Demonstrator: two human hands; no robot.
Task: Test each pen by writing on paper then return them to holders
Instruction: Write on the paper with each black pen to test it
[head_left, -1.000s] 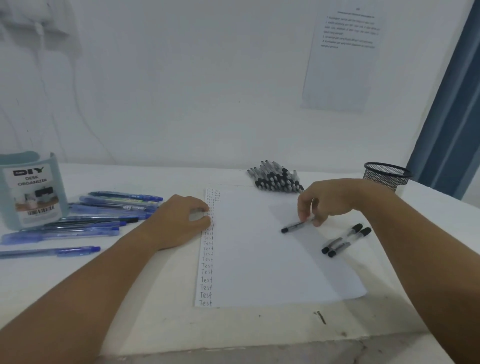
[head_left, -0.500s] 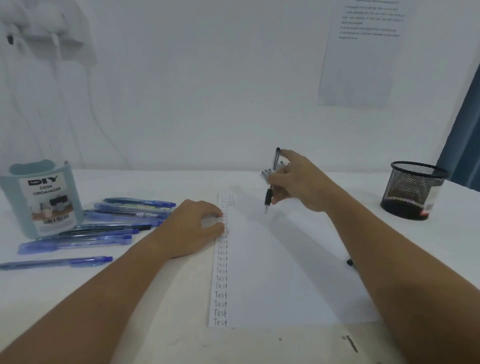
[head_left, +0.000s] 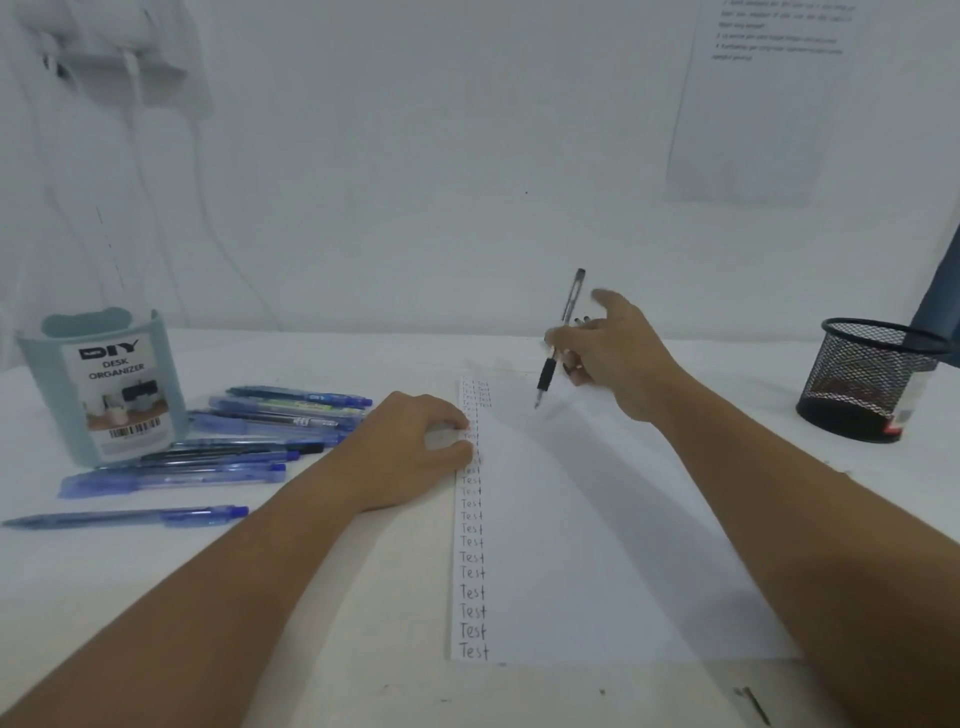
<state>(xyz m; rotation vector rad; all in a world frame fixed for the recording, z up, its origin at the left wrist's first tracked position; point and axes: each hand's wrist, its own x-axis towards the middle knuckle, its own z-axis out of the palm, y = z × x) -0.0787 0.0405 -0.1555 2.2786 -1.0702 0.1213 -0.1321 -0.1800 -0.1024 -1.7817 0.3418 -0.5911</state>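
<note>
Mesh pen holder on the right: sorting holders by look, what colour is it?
Black wire mesh pen holder, clearest in the head view.

A plain white wall (head_left: 415, 156) rises behind the white desk (head_left: 363, 358). A printed paper notice (head_left: 753, 104) hangs on it; a blue curtain (head_left: 940, 306) edges the right.

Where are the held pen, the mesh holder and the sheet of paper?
pen (head_left: 563, 322): head view, on the clear barrel above the fingers.
mesh holder (head_left: 862, 384): head view, on the front mesh wall.
sheet of paper (head_left: 582, 545): head view, on the blank middle.
</note>
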